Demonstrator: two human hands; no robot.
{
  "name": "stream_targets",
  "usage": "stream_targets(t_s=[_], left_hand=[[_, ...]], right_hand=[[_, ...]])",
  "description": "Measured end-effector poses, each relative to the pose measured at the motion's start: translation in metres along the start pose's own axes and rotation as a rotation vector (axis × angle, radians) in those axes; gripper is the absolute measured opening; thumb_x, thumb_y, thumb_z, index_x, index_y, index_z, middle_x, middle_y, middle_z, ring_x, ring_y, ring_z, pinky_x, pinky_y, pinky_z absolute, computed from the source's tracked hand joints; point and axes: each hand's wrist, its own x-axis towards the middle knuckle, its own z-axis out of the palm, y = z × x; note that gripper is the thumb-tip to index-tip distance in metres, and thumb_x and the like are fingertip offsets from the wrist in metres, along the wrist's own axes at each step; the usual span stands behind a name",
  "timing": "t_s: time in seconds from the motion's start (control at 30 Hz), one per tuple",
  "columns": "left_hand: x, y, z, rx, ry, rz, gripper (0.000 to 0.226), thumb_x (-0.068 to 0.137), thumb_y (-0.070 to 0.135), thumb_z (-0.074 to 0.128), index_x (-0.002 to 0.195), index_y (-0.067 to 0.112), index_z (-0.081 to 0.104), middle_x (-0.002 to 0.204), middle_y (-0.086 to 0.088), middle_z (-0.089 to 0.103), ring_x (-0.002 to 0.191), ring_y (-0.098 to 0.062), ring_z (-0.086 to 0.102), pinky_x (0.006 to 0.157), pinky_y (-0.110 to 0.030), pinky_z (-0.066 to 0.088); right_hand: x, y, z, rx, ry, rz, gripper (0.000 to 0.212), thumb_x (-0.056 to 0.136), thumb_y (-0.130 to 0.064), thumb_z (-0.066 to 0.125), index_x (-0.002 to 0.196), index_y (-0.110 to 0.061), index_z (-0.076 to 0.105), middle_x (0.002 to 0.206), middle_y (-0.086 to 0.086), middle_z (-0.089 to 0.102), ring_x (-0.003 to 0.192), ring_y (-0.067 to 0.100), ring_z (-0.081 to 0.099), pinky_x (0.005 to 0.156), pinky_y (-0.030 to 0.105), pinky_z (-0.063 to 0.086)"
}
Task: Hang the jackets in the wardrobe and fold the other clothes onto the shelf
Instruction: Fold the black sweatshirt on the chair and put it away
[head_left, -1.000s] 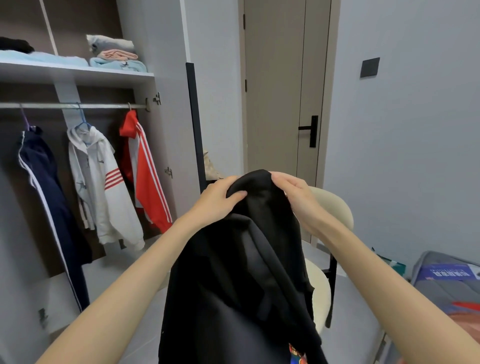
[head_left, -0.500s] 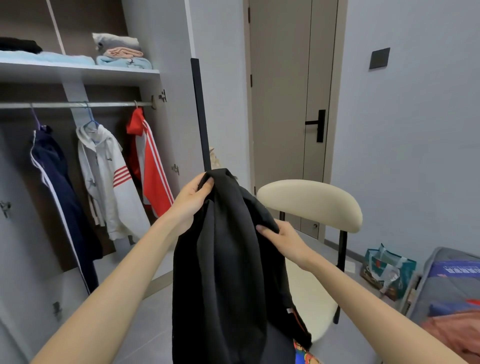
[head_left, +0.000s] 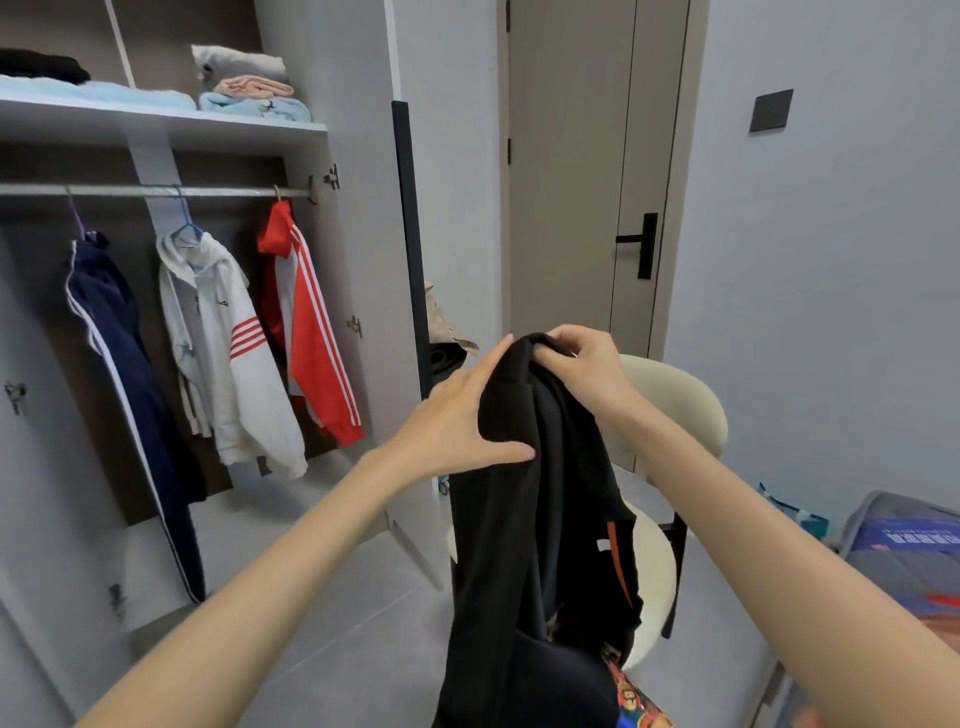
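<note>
The right hand (head_left: 584, 371) pinches the very top of a black garment (head_left: 524, 545), fingers curled over a bunched fold of cloth. The left hand (head_left: 452, 421), at 9 o'clock from it and just beside it, lies against the garment's left side with straight fingers pointing up toward the top fold and the thumb stretched across the front; it grasps nothing.

The garment hangs from the hands in a long, loosely folded drop down to the bottom of the view. It is plain black and thick, with soft vertical creases, a thin orange strip and a small white tag on its right edge, and a bright multicoloured print showing at the lower end.

Right behind it, at 3 to 5 o'clock, stands a cream chair (head_left: 691, 410) with dark legs. At 12 o'clock is a beige door (head_left: 571, 171) with a black handle.

At 9 to 10 o'clock the wardrobe (head_left: 353, 249) stands open. On its rail (head_left: 156, 191) hang a navy jacket (head_left: 124, 374), a white jacket (head_left: 228, 364) with red stripes and a red jacket (head_left: 306, 322) with white stripes, spaced apart. The shelf (head_left: 156, 124) above the rail carries folded clothes (head_left: 249, 83) in grey, pink and light blue.
</note>
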Motion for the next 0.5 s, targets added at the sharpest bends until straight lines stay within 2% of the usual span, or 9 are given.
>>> stream_targets(t_s=[0.13, 0.2, 0.27, 0.3, 0.37, 0.43, 0.5], left_hand=[[0.004, 0.009, 0.023, -0.482, 0.122, -0.007, 0.091, 0.073, 0.065, 0.063, 0.145, 0.055, 0.01, 0.149, 0.015, 0.035, 0.136, -0.006, 0.034, 0.109, -0.034, 0.036], [0.006, 0.011, 0.024, -0.318, 0.213, 0.026, 0.087, 0.074, 0.058, 0.066, 0.143, 0.056, 0.013, 0.145, 0.016, 0.04, 0.131, -0.004, 0.039, 0.102, -0.025, 0.036], [0.005, 0.009, 0.023, -0.115, 0.294, 0.077, 0.081, 0.082, 0.035, 0.067, 0.144, 0.051, 0.018, 0.137, 0.012, 0.05, 0.119, -0.008, 0.052, 0.092, -0.018, 0.039], [0.004, 0.008, 0.021, -0.086, 0.322, 0.078, 0.075, 0.086, 0.023, 0.064, 0.145, 0.047, 0.023, 0.129, 0.008, 0.057, 0.11, -0.012, 0.059, 0.088, -0.019, 0.043], [0.005, 0.006, 0.015, -0.088, 0.364, 0.06, 0.057, 0.093, 0.01, 0.054, 0.14, 0.038, 0.038, 0.113, 0.002, 0.066, 0.099, -0.02, 0.063, 0.087, -0.029, 0.047], [0.01, 0.003, 0.007, -0.122, 0.362, 0.025, 0.037, 0.098, 0.01, 0.047, 0.129, 0.029, 0.053, 0.112, 0.003, 0.068, 0.103, -0.02, 0.061, 0.086, -0.027, 0.044], [0.019, 0.0, -0.004, -0.157, 0.346, -0.039, 0.029, 0.101, 0.012, 0.043, 0.121, 0.022, 0.061, 0.118, 0.002, 0.066, 0.112, -0.02, 0.057, 0.084, -0.019, 0.037]], right_hand=[[-0.002, -0.003, -0.009, -0.007, 0.0, 0.06, 0.009, 0.081, -0.026, 0.072, 0.076, -0.018, 0.074, 0.076, -0.001, 0.072, 0.081, 0.018, 0.069, 0.077, 0.037, 0.058], [-0.002, -0.003, -0.012, 0.012, -0.002, 0.092, 0.01, 0.076, -0.028, 0.075, 0.071, -0.019, 0.074, 0.074, 0.001, 0.072, 0.081, 0.02, 0.071, 0.076, 0.038, 0.059], [-0.001, -0.002, -0.015, 0.042, -0.026, 0.121, 0.005, 0.073, -0.026, 0.078, 0.07, -0.022, 0.076, 0.074, -0.003, 0.073, 0.078, 0.014, 0.071, 0.072, 0.031, 0.06], [-0.001, -0.001, -0.017, 0.077, -0.042, 0.133, 0.004, 0.072, -0.024, 0.079, 0.07, -0.024, 0.077, 0.075, -0.004, 0.074, 0.077, 0.012, 0.072, 0.069, 0.027, 0.059], [0.0, 0.003, -0.021, 0.168, -0.063, 0.181, 0.006, 0.072, -0.022, 0.082, 0.071, -0.026, 0.078, 0.076, -0.006, 0.075, 0.074, 0.007, 0.071, 0.061, 0.018, 0.055], [-0.004, 0.011, -0.019, 0.202, -0.069, 0.228, 0.012, 0.072, -0.026, 0.084, 0.081, -0.024, 0.077, 0.081, -0.004, 0.075, 0.075, 0.006, 0.071, 0.06, 0.015, 0.053], [-0.013, 0.024, -0.014, 0.139, -0.1, 0.2, 0.026, 0.077, -0.029, 0.081, 0.101, -0.024, 0.072, 0.092, 0.0, 0.074, 0.082, 0.008, 0.07, 0.068, 0.018, 0.055]])
